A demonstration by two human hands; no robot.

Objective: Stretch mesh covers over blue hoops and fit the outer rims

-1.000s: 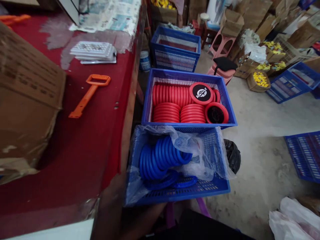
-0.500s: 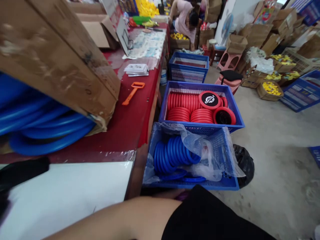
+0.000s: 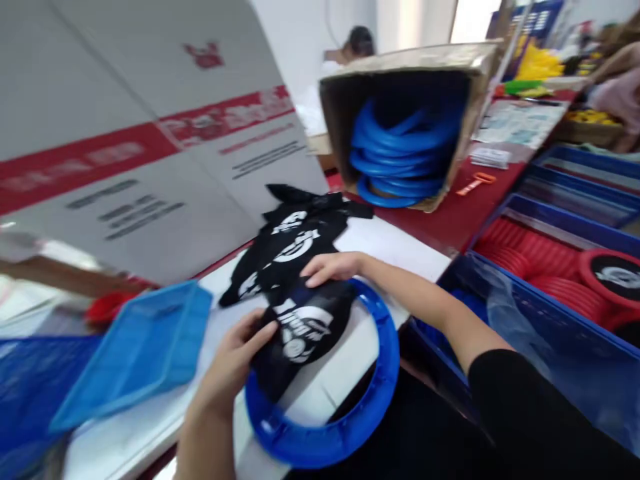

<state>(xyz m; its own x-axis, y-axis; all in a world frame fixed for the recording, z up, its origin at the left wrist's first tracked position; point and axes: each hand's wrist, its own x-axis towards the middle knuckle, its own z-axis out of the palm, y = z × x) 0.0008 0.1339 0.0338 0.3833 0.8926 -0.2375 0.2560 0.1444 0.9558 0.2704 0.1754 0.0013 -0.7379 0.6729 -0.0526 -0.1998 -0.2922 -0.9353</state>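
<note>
A blue plastic ring (image 3: 387, 353) lies tilted at the table's near edge, partly over my lap. Black cloth with white printing (image 3: 313, 327) covers the ring's far left part. My left hand (image 3: 245, 340) grips the cloth's left side between thumb and fingers. At its far edge, my right hand (image 3: 333, 267) is closed on the cloth, its fingertips partly hidden. Just beyond lies a heap of similar black printed cloths (image 3: 285, 243), knotted or bunched at the far end.
A printed white carton (image 3: 200, 173) stands behind the cloths. To its right, a cardboard box (image 3: 333, 133) holds blue rings. An orange handle (image 3: 475, 183) lies on the red tabletop. Blue tray (image 3: 145, 340) is at left; crates with red rings (image 3: 555, 250) stand at right. People work behind.
The view has swung left from the crates to the table. Both hands are now in sight on the black cloth, with a blue ring in front of me.
</note>
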